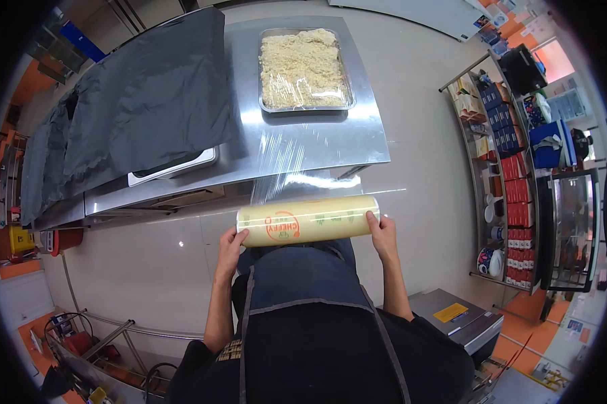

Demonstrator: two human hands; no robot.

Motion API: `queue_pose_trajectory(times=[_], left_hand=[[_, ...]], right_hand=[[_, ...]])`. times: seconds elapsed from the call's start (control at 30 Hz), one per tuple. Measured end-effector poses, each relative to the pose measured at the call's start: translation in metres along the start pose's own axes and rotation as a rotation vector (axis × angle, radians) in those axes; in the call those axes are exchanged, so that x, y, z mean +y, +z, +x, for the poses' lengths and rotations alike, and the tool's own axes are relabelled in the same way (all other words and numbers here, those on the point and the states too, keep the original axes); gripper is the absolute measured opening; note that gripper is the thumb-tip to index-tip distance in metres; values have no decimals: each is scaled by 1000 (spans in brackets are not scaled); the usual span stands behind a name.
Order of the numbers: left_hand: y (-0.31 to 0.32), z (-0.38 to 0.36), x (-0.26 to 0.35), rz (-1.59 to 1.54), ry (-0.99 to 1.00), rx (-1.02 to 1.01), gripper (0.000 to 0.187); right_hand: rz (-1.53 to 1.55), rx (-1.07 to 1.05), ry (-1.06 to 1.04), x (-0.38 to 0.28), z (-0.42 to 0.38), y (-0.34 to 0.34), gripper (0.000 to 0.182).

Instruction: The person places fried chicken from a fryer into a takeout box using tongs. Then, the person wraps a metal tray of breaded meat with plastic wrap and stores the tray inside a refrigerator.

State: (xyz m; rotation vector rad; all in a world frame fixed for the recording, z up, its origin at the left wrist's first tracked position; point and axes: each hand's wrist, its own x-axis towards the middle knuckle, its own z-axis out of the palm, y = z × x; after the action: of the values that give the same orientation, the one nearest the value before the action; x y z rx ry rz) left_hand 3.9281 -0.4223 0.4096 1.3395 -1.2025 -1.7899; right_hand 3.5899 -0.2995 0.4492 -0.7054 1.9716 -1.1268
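Observation:
A large yellowish roll of plastic film [307, 221] is held level in front of my apron. My left hand [232, 246] grips its left end, and my right hand [382, 234] grips its right end, thumbs on top. From the roll, a clear sheet of film [297, 158] stretches forward over the table edge to a metal tray [347, 108]. Pale, crumbly food [300, 67] fills the tray, with shiny film lying over at least its near part. The tray rests on a steel table [367, 138].
Black plastic sheeting [155, 87] covers the table's left part, with a white tray edge [175, 167] poking out beneath. Shelves with boxes [512, 161] stand at the right. A steel cabinet [452, 316] is behind on the right, and metal racks [108, 343] are at the lower left.

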Motion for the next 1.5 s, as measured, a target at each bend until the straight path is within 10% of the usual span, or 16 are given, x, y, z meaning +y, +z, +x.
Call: queue_pose_trajectory(times=[0.3, 0.77, 1.1, 1.5], left_hand=[[-15, -26, 35, 157, 89, -78, 24], [-5, 61, 260, -136, 939, -150, 36], [16, 212, 409, -29, 1039, -357, 34], [8, 417, 436, 77, 827, -212, 40]], right_hand=[[257, -46, -164, -13, -29, -3, 30], [549, -162, -988, -249, 63, -30, 34], [501, -335, -1048, -369, 244, -32, 31], [404, -324, -884, -433, 418, 23, 17]])
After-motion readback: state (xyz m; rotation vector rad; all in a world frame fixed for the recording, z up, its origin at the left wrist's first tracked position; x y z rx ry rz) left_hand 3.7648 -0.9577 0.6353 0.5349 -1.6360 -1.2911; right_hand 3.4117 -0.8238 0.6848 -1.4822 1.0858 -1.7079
